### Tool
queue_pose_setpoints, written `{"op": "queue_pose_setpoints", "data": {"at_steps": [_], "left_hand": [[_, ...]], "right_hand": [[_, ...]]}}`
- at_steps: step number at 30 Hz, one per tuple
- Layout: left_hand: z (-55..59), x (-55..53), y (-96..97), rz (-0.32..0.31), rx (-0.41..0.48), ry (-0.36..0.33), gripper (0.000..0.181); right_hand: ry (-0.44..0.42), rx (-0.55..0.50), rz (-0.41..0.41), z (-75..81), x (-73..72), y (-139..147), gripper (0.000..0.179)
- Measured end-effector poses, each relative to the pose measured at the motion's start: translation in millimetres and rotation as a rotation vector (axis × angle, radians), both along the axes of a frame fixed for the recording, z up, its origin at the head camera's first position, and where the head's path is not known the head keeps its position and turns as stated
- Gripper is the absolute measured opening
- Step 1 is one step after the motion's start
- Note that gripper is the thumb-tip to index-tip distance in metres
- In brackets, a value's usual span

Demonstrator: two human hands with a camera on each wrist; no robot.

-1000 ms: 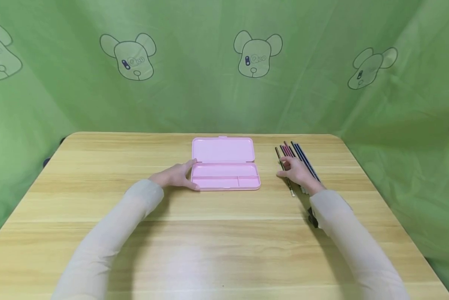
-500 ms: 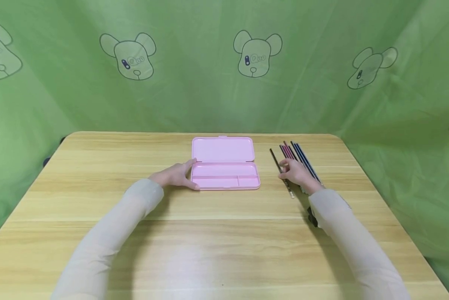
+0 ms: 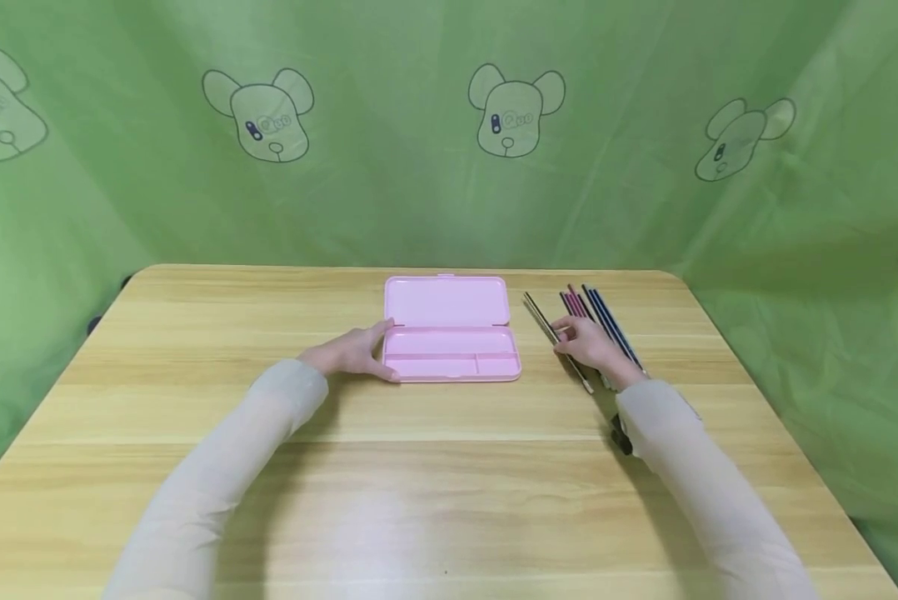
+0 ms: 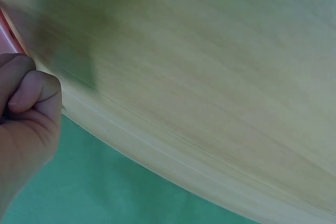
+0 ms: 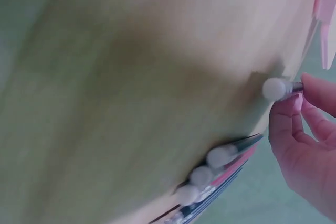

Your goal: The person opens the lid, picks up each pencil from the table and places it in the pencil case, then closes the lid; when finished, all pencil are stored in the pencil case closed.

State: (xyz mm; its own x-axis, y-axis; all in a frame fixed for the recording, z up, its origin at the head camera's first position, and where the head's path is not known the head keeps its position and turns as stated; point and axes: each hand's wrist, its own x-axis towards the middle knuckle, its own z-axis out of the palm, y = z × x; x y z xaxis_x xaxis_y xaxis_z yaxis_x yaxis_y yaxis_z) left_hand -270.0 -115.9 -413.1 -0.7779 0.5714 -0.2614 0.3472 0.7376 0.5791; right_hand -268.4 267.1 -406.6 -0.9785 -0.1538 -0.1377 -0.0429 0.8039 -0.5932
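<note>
A pink pencil case (image 3: 446, 302) lies on the table with its lid folded back, its divided tray facing up. My left hand (image 3: 350, 350) holds its left end, thumb at the front corner and a finger near the hinge; the left wrist view shows the other fingers curled. To the right of the case, my right hand (image 3: 593, 343) pinches a dark pencil (image 3: 537, 312) between thumb and fingers. That pencil slants, and its white eraser end (image 5: 274, 89) shows in the right wrist view.
Several more pencils (image 3: 607, 312), dark, pink and blue, lie in a bunch beside and partly under my right hand. A small black object (image 3: 620, 435) sits by the right sleeve. Green curtain (image 3: 389, 208) stands behind the wooden table (image 3: 449, 483).
The dark pencil's far end has swung left, away from the bunch, as my right hand took hold of it. My left hand and the pencil case have stayed put.
</note>
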Motion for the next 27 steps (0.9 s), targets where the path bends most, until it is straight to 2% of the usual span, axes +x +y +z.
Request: {"op": "queue_pose_setpoints", "data": {"at_steps": [4,10,16,27], "left_hand": [[0.0,0.0,-0.4,0.004,-0.007,-0.001,0.105],[-2.1,-1.2,-0.3,-0.006,-0.006,0.006,0.105],[-2.1,-1.8,0.2,-0.004,-0.009,0.01,0.106],[1.3,0.1,1.3,0.008,-0.01,-0.012,0.105]], "right_hand": [[0.062,-0.025,0.012,1.4,0.6,-8.1,0.033],[0.078,-0.082,0.035,3.8,-0.7,-21.2,0.032],[0.079,-0.113,0.103,8.7,2.2,-36.6,0.031],[0.112,-0.11,0.237,7.8,2.6,-61.7,0.026]]}}
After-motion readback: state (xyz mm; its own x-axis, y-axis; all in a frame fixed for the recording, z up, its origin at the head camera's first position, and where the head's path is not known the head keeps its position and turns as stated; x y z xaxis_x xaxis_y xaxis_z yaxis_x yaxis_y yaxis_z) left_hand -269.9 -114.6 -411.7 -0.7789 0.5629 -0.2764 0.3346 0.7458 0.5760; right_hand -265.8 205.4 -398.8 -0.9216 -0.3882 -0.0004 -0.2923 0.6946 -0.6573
